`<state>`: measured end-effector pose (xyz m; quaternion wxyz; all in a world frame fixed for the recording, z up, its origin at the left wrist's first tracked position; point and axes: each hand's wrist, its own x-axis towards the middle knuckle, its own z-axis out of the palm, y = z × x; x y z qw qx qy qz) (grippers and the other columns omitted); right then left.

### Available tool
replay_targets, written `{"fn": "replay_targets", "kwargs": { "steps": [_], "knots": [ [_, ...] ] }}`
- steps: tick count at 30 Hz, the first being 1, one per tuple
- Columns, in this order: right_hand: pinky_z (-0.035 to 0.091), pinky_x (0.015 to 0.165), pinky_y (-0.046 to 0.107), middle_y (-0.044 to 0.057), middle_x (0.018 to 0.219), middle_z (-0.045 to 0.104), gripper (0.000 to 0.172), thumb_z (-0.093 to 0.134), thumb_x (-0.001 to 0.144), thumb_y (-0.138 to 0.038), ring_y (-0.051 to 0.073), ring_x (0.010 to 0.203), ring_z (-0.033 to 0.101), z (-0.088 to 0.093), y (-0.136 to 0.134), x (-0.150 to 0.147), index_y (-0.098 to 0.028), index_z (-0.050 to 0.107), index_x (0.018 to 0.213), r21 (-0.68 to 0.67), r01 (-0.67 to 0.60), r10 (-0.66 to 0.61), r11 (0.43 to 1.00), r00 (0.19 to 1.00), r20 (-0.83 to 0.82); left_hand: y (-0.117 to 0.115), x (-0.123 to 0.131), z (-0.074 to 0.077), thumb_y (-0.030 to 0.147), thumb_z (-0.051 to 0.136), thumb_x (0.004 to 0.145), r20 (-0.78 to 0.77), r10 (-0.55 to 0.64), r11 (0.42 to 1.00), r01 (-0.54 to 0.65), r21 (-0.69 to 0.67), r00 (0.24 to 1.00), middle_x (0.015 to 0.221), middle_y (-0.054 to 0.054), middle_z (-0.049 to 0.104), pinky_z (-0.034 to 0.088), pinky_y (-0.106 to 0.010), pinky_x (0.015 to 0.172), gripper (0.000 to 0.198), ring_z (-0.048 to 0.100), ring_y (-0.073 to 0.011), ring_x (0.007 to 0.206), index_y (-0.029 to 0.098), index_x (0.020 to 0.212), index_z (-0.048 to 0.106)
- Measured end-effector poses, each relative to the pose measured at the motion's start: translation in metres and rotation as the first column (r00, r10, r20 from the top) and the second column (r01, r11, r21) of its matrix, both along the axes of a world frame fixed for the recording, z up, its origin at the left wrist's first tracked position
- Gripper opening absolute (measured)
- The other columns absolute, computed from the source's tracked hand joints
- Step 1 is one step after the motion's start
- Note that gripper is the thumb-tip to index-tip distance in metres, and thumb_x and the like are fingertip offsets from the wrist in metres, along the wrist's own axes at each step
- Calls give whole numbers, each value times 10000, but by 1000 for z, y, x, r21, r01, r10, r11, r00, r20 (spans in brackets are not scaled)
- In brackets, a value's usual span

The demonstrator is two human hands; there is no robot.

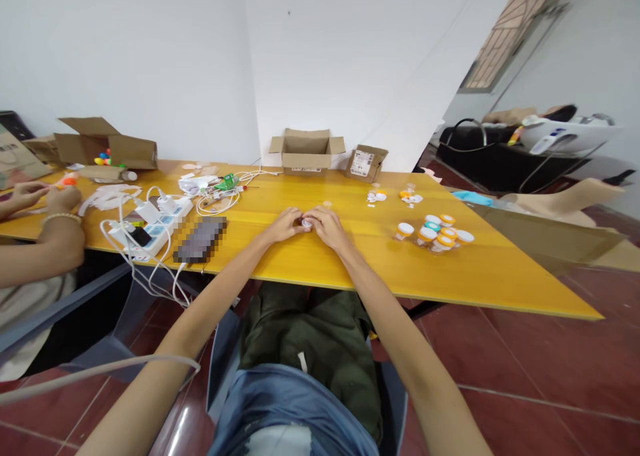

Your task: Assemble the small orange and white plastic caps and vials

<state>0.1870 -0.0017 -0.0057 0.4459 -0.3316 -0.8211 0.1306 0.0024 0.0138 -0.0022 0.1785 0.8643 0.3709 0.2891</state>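
At the middle of the table's near side, my left hand (287,225) and my right hand (324,225) meet around a small round whitish container (307,223). Fingers of both hands close on it from either side and cover most of it. To the right stands a group of small clear jars (429,233) with white, orange and teal lids. Beyond them lie a small pile of white and orange pieces (377,196) and a similar pile (411,196).
An open cardboard box (307,153) and a smaller carton (366,163) stand against the wall. Left of my arms are a phone-like dark slab (201,240), a power strip (163,229) and tangled white cables. A co-worker's hands (63,199) work at the far left.
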Motion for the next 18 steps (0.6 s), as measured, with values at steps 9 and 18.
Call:
{"fn": "replay_targets", "kwargs": {
  "steps": [9,18],
  "knots": [
    [480,856,362,56,902,679,202,547,943,-225,221,884,615,-1,-1,0,-252,744,904,-30,65,-64,997,998,25,-3,2,3,406,668,854,5,12,1000,-12,-7,1000,847,-30,613,435,-384,912,208,557,-230,900,200,837,649],
    [501,902,376,71,970,718,201,558,950,-366,237,965,628,0,1,2,-248,721,933,-91,101,-108,991,992,-71,-3,3,2,379,729,813,44,40,999,-38,-35,998,875,-32,644,445,-388,932,191,574,-232,928,199,824,669]
  ]
}}
